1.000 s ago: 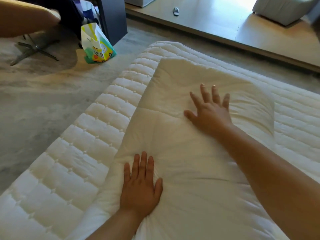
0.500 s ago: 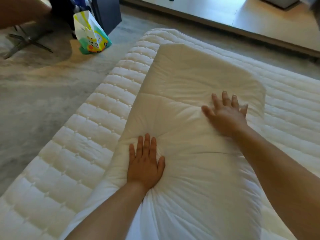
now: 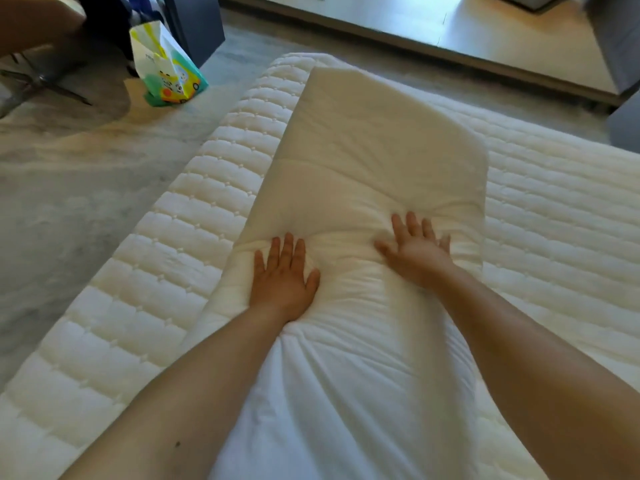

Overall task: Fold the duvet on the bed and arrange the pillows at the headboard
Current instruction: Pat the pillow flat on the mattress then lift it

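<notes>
Both hands lie flat, fingers spread, gripping nothing: the left hand (image 3: 282, 278) and the right hand (image 3: 415, 252) press side by side, a little apart, on the folded duvet (image 3: 363, 161). The duvet is a cream, puffy, creased long strip lying on the quilted mattress (image 3: 166, 271), running away from the person alongside the mattress's left edge. A colourful bag (image 3: 166, 67) stands on the floor beyond the mattress's far left corner.
</notes>
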